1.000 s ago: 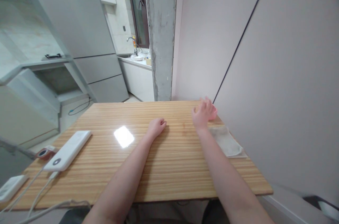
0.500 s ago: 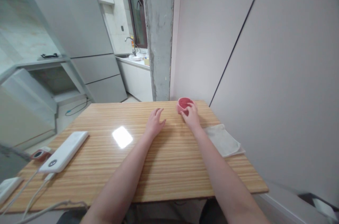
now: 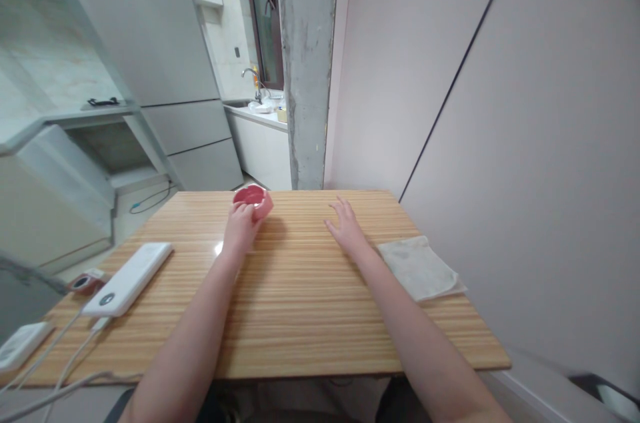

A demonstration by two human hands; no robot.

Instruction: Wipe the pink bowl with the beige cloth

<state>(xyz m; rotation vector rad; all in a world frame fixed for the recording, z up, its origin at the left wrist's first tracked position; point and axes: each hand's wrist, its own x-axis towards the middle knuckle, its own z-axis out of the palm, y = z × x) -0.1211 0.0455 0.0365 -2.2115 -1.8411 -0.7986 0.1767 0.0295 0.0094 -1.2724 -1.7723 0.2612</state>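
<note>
A small pink bowl [image 3: 263, 204] with an uneven rim is at the far left part of the wooden table [image 3: 310, 316]. My left hand [image 3: 240, 226] grips its near side, fingers over the rim and thumb by the outer wall. The bowl tilts a little and casts a shadow to its right; whether its base touches the wood I cannot tell. Over the far right part of the table, my right hand [image 3: 345, 226] is empty, its fingers apart. Nearest to that hand lies a folded whitish cloth [image 3: 420, 268], just beside the right forearm.
On the left side of the table lie a white power bank [image 3: 127, 279] with cables, a small reddish-brown item [image 3: 86, 285] and a white power strip [image 3: 23, 345]. A pale wall [image 3: 475, 163] borders the right side. A fridge [image 3: 135, 36] stands beyond the table.
The pink bowl has gone from my right hand at the far right to my left hand at the far left. My right hand has let go and opened.
</note>
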